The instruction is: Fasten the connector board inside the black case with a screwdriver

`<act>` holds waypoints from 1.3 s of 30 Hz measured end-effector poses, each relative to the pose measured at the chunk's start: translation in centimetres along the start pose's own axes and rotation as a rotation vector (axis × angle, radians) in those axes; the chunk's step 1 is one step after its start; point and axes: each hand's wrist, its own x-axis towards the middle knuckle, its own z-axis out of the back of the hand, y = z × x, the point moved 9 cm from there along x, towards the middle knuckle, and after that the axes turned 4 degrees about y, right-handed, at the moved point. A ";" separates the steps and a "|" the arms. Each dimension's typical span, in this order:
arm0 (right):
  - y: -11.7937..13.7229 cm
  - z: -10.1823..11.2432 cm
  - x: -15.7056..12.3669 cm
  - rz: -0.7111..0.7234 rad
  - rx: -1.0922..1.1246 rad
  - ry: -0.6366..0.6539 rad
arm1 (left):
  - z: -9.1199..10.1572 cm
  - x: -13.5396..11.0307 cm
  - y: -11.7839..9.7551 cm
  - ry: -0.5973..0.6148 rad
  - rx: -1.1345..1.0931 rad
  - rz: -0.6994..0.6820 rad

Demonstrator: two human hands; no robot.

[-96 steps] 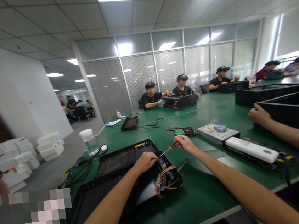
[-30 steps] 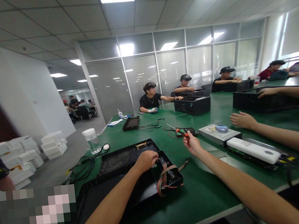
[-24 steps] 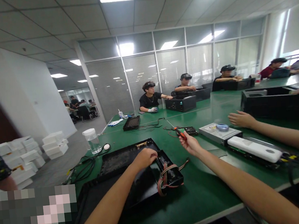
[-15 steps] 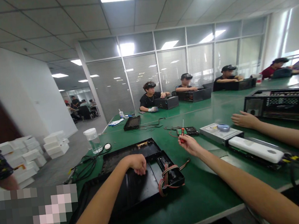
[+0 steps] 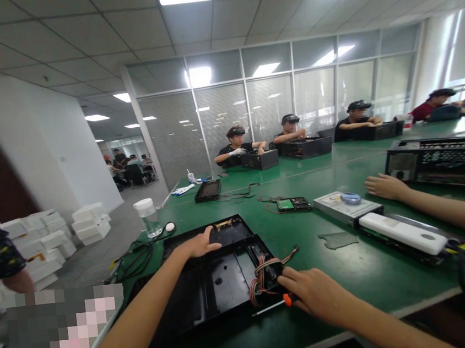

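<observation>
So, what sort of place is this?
Probably an office room used for electronics work: a black casing with a ribbon cable, a screwdriver in the right hand, and a glass partition.

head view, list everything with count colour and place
Table: 1, green, centre
Case parts: 2+, black, front
Ribbon cable: 1, multicoloured, case parts' right end
Screwdriver: 1, orange, in right hand
Jar: 1, clear, left
Cables: several, black, beside jar
Circuit unit: 1, black-green, centre
Metal box: 1, grey, right
Disc: 1, blue, on metal box
Device: 1, white, right
Tray: 1, black, far left
Big cases: 4+, black, far and right
Boxes: many, white, left floor
People: several, varied clothing, around
Nearest co-worker's hand: 1, bare, right
Left hand: 1, bare, at case parts
Right hand: 1, bare, holding screwdriver
</observation>
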 end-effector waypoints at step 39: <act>-10.4 -2.5 8.9 0.234 0.091 -0.036 | -3.9 -15.4 -15.2 0.184 0.283 -0.433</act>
